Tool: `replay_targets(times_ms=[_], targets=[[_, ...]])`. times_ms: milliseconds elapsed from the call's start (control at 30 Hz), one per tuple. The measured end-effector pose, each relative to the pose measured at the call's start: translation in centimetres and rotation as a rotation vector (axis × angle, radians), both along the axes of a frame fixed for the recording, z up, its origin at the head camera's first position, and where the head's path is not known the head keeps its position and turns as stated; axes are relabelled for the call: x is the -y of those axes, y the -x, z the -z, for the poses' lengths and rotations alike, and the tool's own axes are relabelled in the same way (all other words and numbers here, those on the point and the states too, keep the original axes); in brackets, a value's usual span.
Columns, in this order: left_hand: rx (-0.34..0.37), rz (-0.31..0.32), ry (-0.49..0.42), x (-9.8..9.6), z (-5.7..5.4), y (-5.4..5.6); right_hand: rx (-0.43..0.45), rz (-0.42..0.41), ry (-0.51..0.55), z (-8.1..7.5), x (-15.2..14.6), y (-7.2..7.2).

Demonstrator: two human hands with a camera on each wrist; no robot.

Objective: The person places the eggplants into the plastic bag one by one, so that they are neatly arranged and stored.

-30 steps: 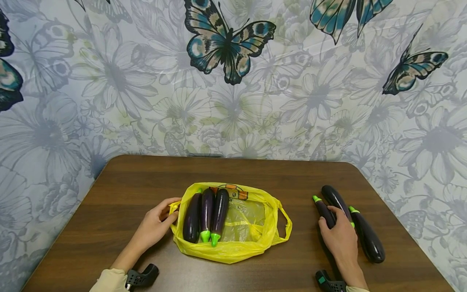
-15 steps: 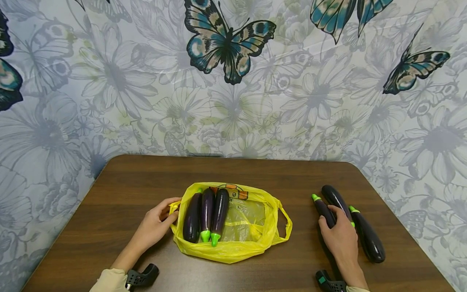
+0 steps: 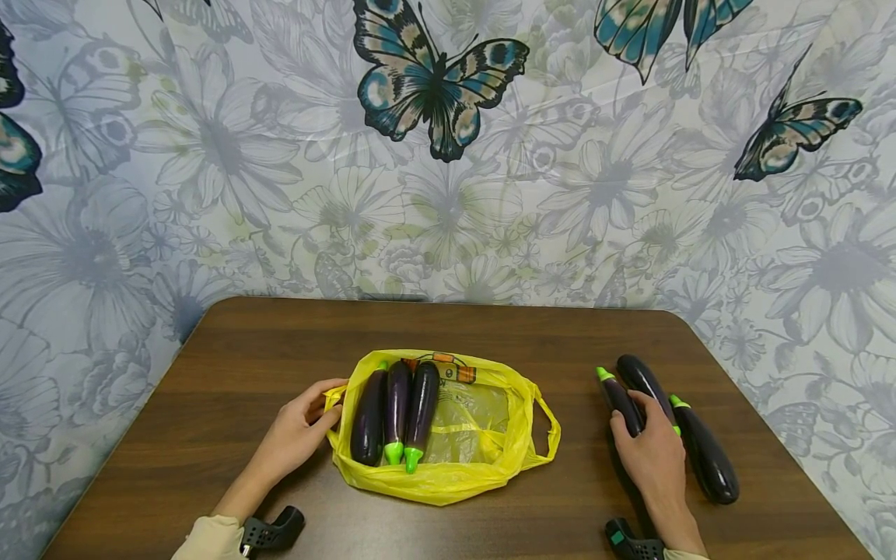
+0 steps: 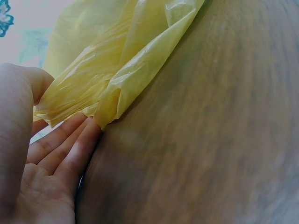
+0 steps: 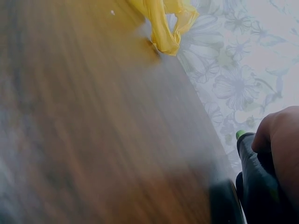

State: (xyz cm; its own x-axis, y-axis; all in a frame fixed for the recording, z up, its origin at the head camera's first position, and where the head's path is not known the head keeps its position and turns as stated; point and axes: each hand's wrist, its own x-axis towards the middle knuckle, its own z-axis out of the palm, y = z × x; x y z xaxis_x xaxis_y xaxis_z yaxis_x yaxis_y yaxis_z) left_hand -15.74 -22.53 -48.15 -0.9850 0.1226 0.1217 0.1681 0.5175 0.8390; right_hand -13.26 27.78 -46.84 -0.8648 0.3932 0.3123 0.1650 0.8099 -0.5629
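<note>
A yellow plastic bag (image 3: 455,488) lies spread at the middle of the table with three dark purple eggplants (image 3: 423,404) side by side in its left half. At its left end, my left hand (image 3: 294,439) pinches the bag's handle between thumb and fingers; the left wrist view shows the gathered plastic (image 4: 74,100) there. Over on the right, my right hand (image 3: 652,459) grips an eggplant (image 3: 619,400) whose green stem end points away to the upper left. Two further eggplants lie by that hand, one behind (image 3: 640,377) and one to its right (image 3: 707,455).
The brown wooden table (image 3: 294,334) has rounded far corners and ends at a wall covering (image 3: 448,233) printed with flowers and butterflies. The bag's right handle loop (image 3: 549,435) sticks out toward the right hand. Black devices (image 3: 274,530) are worn on both wrists.
The stem end of the eggplant in my right hand has shifted slightly up and to the left. My left hand and the bag stay where they were.
</note>
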Motion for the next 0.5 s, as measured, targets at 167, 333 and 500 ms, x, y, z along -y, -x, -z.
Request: replay_targets(times_ms=[167, 333, 500], targets=[[0.003, -0.001, 0.0, 0.0, -0.02, -0.01, -0.003, -0.003, 0.018, -0.04, 0.18, -0.05], [0.004, 0.0, -0.003, 0.04, 0.05, 0.01, -0.013, -0.006, 0.022, 0.03, 0.26, -0.04], [0.001, 0.002, -0.007, 0.04, 0.12, 0.03, -0.02, -0.016, 0.021, 0.05, 0.34, 0.0]])
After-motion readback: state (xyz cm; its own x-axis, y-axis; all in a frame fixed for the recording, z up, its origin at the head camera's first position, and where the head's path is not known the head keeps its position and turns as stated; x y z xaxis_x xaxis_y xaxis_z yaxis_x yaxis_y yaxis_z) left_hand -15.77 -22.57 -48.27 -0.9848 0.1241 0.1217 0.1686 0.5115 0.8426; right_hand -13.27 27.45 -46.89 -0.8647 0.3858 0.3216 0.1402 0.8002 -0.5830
